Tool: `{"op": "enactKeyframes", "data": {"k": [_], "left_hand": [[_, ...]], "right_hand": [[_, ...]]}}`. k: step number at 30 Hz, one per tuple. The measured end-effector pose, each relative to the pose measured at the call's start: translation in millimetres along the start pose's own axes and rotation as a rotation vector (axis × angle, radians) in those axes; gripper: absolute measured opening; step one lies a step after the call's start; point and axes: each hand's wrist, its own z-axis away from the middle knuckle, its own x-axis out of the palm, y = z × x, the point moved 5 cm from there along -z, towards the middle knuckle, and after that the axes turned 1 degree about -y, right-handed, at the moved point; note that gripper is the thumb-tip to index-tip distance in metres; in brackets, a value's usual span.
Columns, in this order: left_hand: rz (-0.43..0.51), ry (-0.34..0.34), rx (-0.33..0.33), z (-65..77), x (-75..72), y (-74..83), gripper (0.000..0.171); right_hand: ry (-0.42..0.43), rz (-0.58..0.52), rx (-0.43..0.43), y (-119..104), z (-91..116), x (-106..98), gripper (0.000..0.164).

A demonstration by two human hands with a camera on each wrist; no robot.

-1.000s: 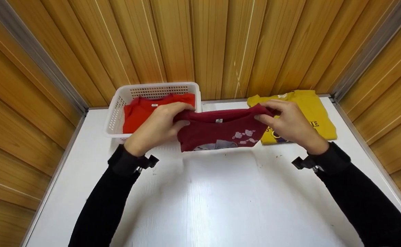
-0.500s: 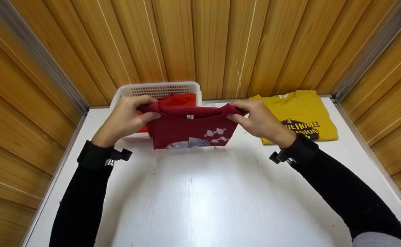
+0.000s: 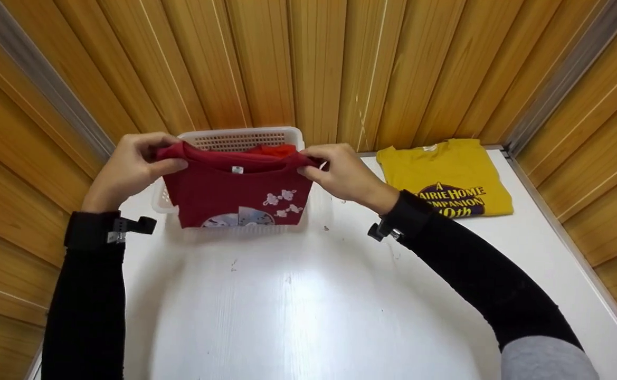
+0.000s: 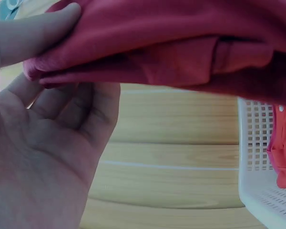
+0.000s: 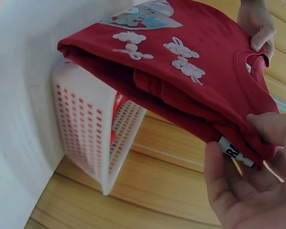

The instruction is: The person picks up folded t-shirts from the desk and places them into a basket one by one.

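A folded dark red shirt (image 3: 224, 190) with white floral trim and a pale blue print hangs between both hands, in front of the basket and overlapping it in the head view. My left hand (image 3: 126, 169) pinches its left shoulder, thumb on the near side. My right hand (image 3: 342, 174) pinches the right shoulder beside the neckline. In the right wrist view the folded layers of the shirt (image 5: 181, 71) show, with a black-and-white label (image 5: 235, 151) by the fingers. Behind it stands a white plastic basket (image 3: 239, 132), with an orange-red garment (image 3: 279, 150) inside, mostly hidden.
A folded yellow shirt (image 3: 445, 169) with purple lettering lies on the white table (image 3: 297, 295) at the back right. Wood-grain panels (image 3: 319, 68) wall in the back and both sides. The basket stands against the back panel.
Both hands have carried the dark red shirt leftward, from between the basket and the yellow shirt to in front of the basket. More of the yellow shirt's print now shows.
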Motion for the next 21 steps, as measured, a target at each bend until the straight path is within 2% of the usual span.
{"op": "enactKeyframes", "data": {"k": [6,9,16,18,21], "left_hand": [[0.249,0.015,0.033,-1.6,-15.5,-7.5,0.023],[0.288,0.027,-0.002,-7.4,-21.0,-14.2,0.026],[0.112,0.049,-0.146,-35.3,-21.7,-40.5,0.026],[0.022,0.06,-0.172,-45.8,-19.2,-46.8,0.028],[-0.162,0.085,-0.192,-61.2,-14.8,-52.5,0.033]], "right_hand": [[0.005,-0.033,-0.013,-13,-15,8,0.024],[-0.036,-0.041,0.028,-13,-27,11,0.028],[-0.093,-0.043,0.15,9,-66,13,0.033],[-0.085,-0.027,0.161,18,-76,16,0.031],[-0.067,0.009,0.177,32,-87,20,0.029]]}}
